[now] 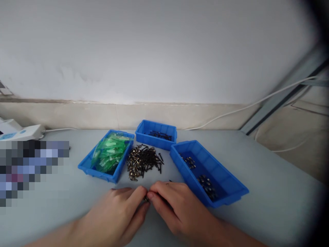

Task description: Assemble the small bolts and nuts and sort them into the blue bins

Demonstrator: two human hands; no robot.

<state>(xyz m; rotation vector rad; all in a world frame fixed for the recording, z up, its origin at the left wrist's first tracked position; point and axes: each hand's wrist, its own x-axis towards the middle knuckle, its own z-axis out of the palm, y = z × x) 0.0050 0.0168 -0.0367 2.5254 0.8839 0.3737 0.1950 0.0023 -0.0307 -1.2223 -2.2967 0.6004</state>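
Note:
My left hand (120, 212) and my right hand (174, 206) rest on the grey table, fingertips meeting in a pinch around a small dark screw (146, 199). Just beyond them lies a loose pile of black and brass screws (144, 161). Left of the pile a blue tray (88, 166) holds green plastic bags (110, 152). A small blue tray (144, 135) behind the pile holds black screws. To the right a long blue tray (226, 185) holds two small groups of screws.
A white device (23, 132) with a cable sits at the far left beside a blurred-out patch. A white cable (257, 103) runs along the wall at the back right. The table edge curves down on the right.

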